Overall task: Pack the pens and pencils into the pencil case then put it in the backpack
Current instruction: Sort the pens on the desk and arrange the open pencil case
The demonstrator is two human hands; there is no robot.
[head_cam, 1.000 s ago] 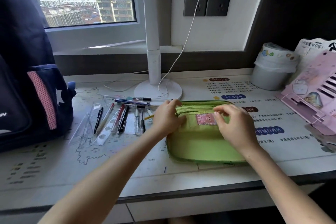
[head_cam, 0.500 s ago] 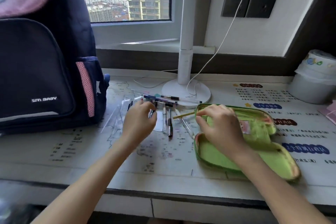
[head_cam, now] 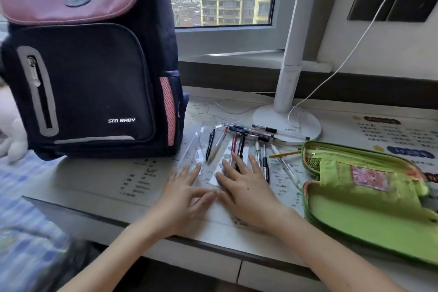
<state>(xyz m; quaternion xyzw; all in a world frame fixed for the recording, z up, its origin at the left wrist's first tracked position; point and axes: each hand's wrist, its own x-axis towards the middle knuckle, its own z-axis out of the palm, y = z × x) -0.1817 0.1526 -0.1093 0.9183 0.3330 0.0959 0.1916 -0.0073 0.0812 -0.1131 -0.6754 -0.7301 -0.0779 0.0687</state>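
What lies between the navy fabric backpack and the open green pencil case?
Head view: loose pens, clear rulers, a yellow pencil, left hand and right hand.

The backpack loses the top of its pink handle to the upper edge. The white lamp pole runs out of the top of the frame, so its head is unseen. The green pencil case is cut by the right edge and the lower right corner. At the left edge a white plush toy shows only in part. In mid-frame the right hand covers the near ends of several pens; how many lie under it cannot be told. The fingers of the left hand are blurred over the clear rulers, whose outlines are hard to separate. The print on the bench is too small to read. The lower left corner is a dark blur.
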